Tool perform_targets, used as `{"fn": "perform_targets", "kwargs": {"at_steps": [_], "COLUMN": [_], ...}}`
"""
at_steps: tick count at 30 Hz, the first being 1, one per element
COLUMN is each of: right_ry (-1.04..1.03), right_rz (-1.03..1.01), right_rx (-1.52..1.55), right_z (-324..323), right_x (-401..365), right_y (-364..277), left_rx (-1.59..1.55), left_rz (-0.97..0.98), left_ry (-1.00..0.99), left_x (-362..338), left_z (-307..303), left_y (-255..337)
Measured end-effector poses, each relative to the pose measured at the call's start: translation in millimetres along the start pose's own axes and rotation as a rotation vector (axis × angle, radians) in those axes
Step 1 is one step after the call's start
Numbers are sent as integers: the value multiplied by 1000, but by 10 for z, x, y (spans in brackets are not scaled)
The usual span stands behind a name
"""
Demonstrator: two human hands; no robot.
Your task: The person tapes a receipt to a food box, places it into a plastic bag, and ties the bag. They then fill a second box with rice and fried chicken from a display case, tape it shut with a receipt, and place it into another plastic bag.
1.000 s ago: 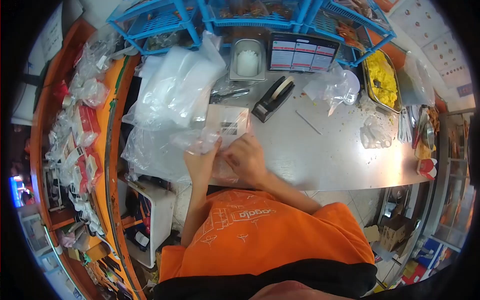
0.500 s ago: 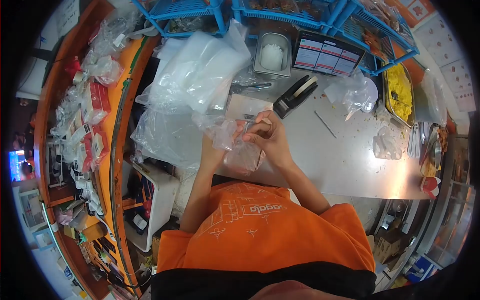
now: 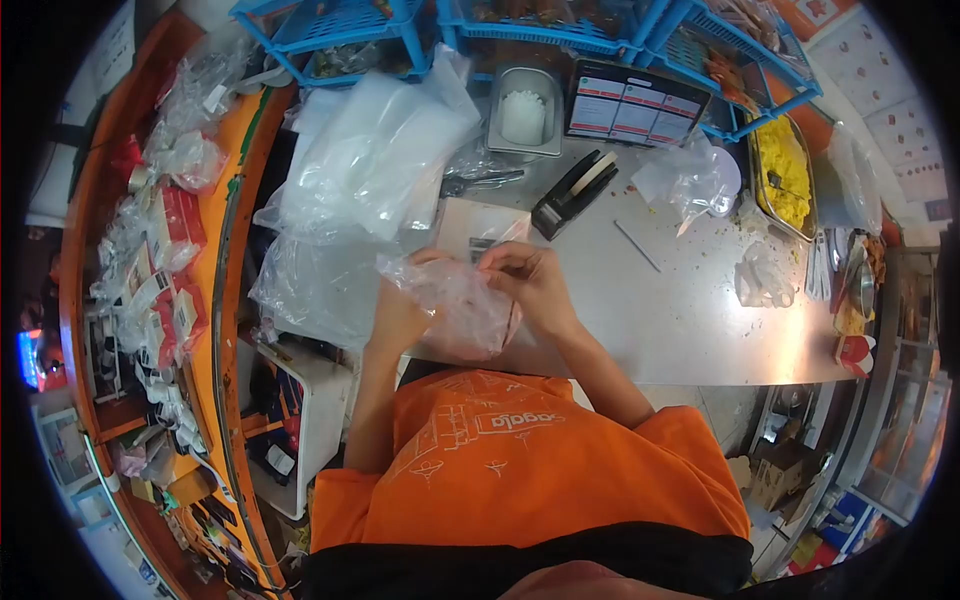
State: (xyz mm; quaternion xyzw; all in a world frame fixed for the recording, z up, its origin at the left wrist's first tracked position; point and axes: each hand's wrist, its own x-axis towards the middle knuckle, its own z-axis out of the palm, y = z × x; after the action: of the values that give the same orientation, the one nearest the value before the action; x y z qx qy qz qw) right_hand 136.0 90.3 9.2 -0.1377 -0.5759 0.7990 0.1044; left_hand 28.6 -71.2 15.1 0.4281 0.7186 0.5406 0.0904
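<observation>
A clear plastic bag (image 3: 465, 310) with something pinkish inside rests at the near edge of the metal table, between my two hands. My left hand (image 3: 408, 305) grips the bag's left side, its fingers partly covered by the plastic. With thumb and fingers pinched, my right hand (image 3: 530, 285) holds the bag's upper right edge. The bag's mouth looks spread rather than gathered. Just beyond my hands lies a flat pale packet or paper (image 3: 480, 222) with a dark label. A black tape dispenser (image 3: 575, 195) stands past my right hand.
A stack of clear bags (image 3: 365, 160) lies to the left. At the back are a metal container (image 3: 525, 110), a tablet (image 3: 635, 105) and blue baskets (image 3: 545, 38). Rightward sit a thin metal rod (image 3: 637, 245), a crumpled bag (image 3: 765, 277) and a tray of yellow food (image 3: 782, 175).
The bag's top was bunched and narrow between my fingers; now it is loosened and spread wider. My hands have moved slightly apart, and the view has shifted a little.
</observation>
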Motion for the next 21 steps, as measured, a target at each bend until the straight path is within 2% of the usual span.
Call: {"fn": "perform_targets", "kwargs": {"at_steps": [1, 2, 3, 4, 5, 6, 7, 8, 9, 10, 11, 12, 13, 14, 15, 17, 18, 20, 21], "right_ry": [-2, 13, 90, 164, 172, 49, -78, -71, -152, -232, -89, 172, 450, 618, 656, 459, 454, 212, 206], "right_rz": [-35, -42, -191, -340, -344, -386, -425, -425, -313, -204, -535, -703, -686, -680, -567, -570, -571, -537, -536], "right_rx": [-50, -59, -178, -300, -311, -414, -515, -519, -471, -420, -593, -604, -656, -1083, -1434, -1835, -1833, -1910, -1906], "right_z": [20, 54, 108, 152, 199, 250, 243, 165, 39, -117, -464, -856, -1091, -1550, -1823, -2440, -2602, -2773, -2821], "right_x": [-41, -80, -124, -166, -224, -288, -308, -307, -302, -292, -182, 22, 184, 385, 566, 882, 969, 1096, 1142], "right_y": [6, -22, -68, -88, -70, -45, -38, -63, -109, -158, -88, 35, -327, -382, -470, -272, -235, -208, -223], "left_rx": [-11, -159, -303, -314, -390, -463, -471, -264, -54, -54, 28, 106, 105, 40, -27, -2, 22, 38, 50], "left_rz": [9, -353, -716, -705, -726, -749, -745, -763, -767, -755, -573, -394, -396, -466, -535, -529, -520, -490, -455], "left_ry": [-8, 18, 39, 28, 145, 263, 258, 175, 94, 90, 194, 297, 292, 349, 407, 397, 389, 373, 353], "left_x": [11, 55, 95, 126, 148, 151, 113, 39, -11, -51, -116, -183, -252, -315, -357, -433, -449, -394, -374], "left_z": [-19, -40, -25, 30, 97, 155, 184, 192, 221, 271, 314, 369, 418, 438, 442, 410, 412, 381, 370], "left_y": [4, 76, 128, 151, 172, 188, 153, 72, 3, -31, -56, -91, -171, -279, -347, -393, -411, -303, -262]}}
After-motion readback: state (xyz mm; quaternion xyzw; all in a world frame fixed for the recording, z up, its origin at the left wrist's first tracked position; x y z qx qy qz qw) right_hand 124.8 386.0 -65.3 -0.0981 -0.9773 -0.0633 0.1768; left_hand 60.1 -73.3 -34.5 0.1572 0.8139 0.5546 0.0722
